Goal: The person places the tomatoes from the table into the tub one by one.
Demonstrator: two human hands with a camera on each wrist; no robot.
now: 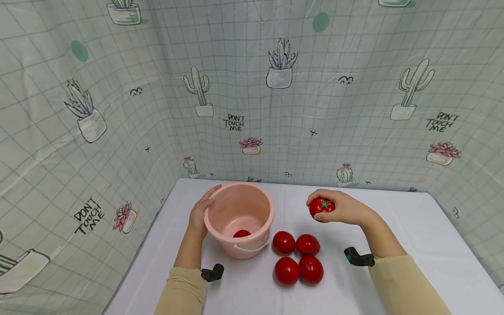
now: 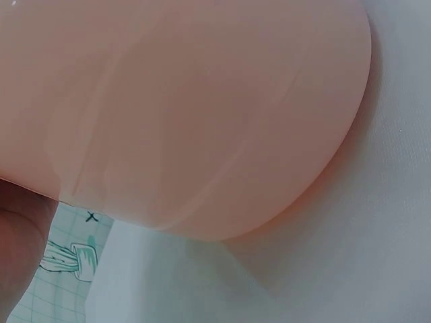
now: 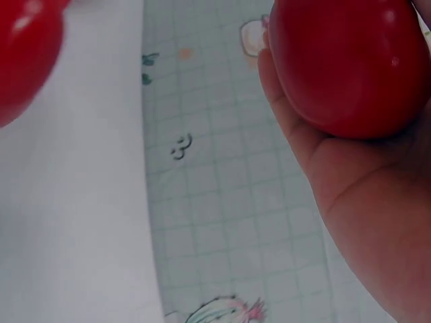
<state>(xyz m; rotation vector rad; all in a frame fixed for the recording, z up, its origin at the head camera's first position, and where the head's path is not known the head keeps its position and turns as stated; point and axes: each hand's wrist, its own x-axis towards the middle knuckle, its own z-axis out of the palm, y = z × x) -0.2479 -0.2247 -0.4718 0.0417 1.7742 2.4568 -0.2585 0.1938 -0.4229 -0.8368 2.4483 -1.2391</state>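
A pink bucket (image 1: 239, 249) with a white handle stands tilted slightly toward me, left of centre. My left hand (image 1: 198, 216) holds its left side, fingers curved along the outside near the rim. The bucket wall (image 2: 202, 121) fills most of the left wrist view, with part of the hand (image 2: 23, 242) at the edge. Inside the bucket, part of a red tomato (image 1: 242, 233) shows. Above the table on the right, my right hand (image 1: 342, 210) grips a red tomato (image 1: 322, 206) with a green top, thumb and fingers around it; that tomato (image 3: 350, 67) also shows in the right wrist view.
Several red tomatoes (image 1: 286, 271) lie grouped on the white table (image 1: 244, 293), just right of the bucket. A fabric backdrop (image 1: 299, 109) with plant drawings rises behind the table and at both sides.
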